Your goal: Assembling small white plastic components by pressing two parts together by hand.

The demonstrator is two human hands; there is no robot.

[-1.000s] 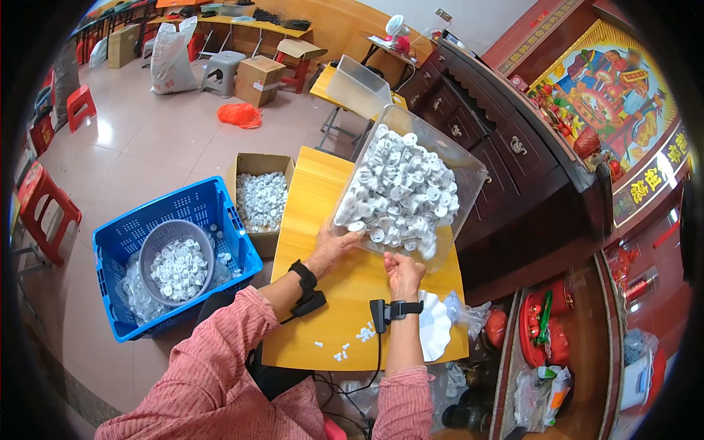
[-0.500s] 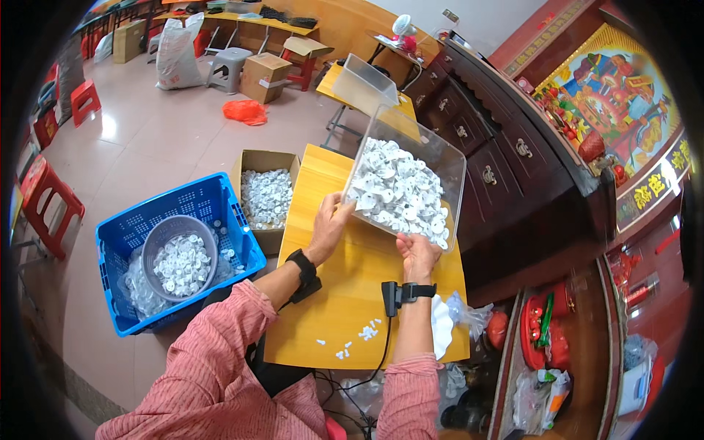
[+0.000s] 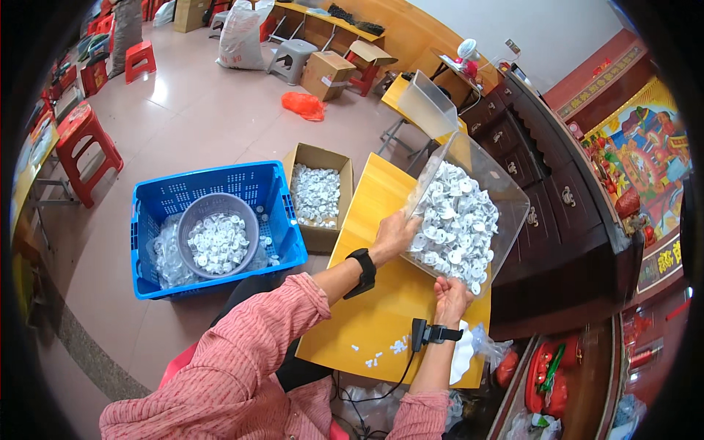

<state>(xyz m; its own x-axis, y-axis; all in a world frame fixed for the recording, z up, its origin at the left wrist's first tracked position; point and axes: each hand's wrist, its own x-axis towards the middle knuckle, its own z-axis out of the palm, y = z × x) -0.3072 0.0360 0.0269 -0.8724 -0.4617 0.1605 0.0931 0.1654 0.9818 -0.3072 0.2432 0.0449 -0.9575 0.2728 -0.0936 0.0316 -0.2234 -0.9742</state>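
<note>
A clear plastic bin [image 3: 511, 213] is tilted over the wooden table, and a heap of small white plastic pieces [image 3: 456, 216] has gathered toward its near, left side. My left hand [image 3: 396, 233] is closed on the bin's left rim. At the near corner, my right hand [image 3: 452, 299] grips the edge with bent fingers. Each wrist has a black strap with a small device on it. Several loose white pieces [image 3: 374, 358] lie on the near part of the yellow table [image 3: 334, 330].
Left of the table stands a blue crate [image 3: 158, 286] with a grey bowl [image 3: 183, 253] of white pieces inside. Behind it is a cardboard box [image 3: 346, 176] of similar pieces. A dark drawer cabinet [image 3: 546, 242] borders the right side. Another clear bin [image 3: 429, 106] sits beyond.
The view has swung left, so everything appears farther right. Both hands keep hold of the bin, whose pieces now lie more to its left, baring more of its right wall.
</note>
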